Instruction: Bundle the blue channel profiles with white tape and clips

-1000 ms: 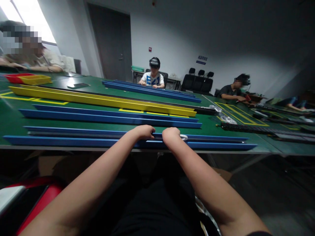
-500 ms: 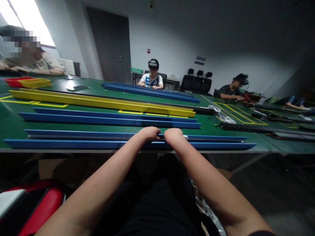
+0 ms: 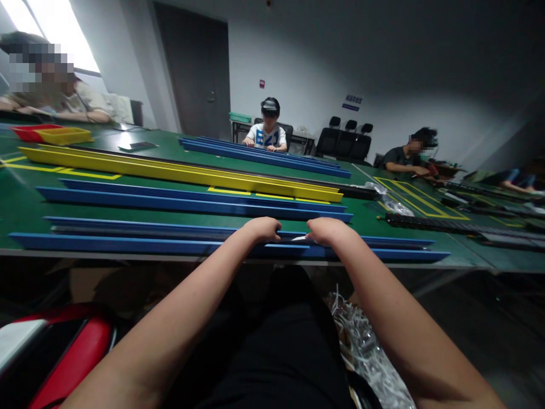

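So, a thin white strip [image 3: 299, 238] is caught between the two hands, over the middle of the nearest blue channel [image 3: 106, 245], which is laid along the near edge of the green table [image 3: 21, 210]; its right end seems to be pinched in the fingertips of the right hand [image 3: 327, 229]; the left hand [image 3: 264, 229] is curled down at the channel just to the left, and whether anything is gripped there can't be told, since the fingertips are hidden. As for what could go wrong: if the strip is tugged at a bad angle, it could be torn or kinked; if the channel is leaned on, it could be tipped off the near edge, being set so close to it; the second blue channel [image 3: 191, 205], just beyond, could be knocked by a careless knuckle.
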A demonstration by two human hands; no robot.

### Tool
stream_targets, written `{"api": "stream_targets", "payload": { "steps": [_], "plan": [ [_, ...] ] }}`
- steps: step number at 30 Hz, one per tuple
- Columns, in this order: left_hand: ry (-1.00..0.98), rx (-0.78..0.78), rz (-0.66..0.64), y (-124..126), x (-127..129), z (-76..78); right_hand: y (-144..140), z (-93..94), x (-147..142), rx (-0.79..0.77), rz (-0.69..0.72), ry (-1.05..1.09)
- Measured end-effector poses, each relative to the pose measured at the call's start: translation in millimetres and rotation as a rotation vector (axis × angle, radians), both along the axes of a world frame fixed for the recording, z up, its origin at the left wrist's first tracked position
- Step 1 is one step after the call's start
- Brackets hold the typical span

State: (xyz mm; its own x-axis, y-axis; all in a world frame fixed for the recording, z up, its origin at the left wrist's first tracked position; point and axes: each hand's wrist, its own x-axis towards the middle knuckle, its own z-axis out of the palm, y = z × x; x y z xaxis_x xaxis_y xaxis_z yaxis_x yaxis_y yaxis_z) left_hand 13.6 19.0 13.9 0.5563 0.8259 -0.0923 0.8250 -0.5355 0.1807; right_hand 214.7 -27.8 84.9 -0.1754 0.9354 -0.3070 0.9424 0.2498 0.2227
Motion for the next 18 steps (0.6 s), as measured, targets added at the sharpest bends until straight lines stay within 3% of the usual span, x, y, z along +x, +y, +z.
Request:
{"api": "stream_targets", "payload": {
  "steps": [6, 18],
  "plan": [
    [0.009, 0.02, -0.016, 1.2, 0.4, -0.5, 8.0, -16.2, -0.1, -0.011, -0.117, -0.058],
    [0.006, 0.036, -0.012, 0.6, 1.2, -1.0, 3.2, -32.4, -9.3, 0.113, -0.196, -0.02]
  ]
}}
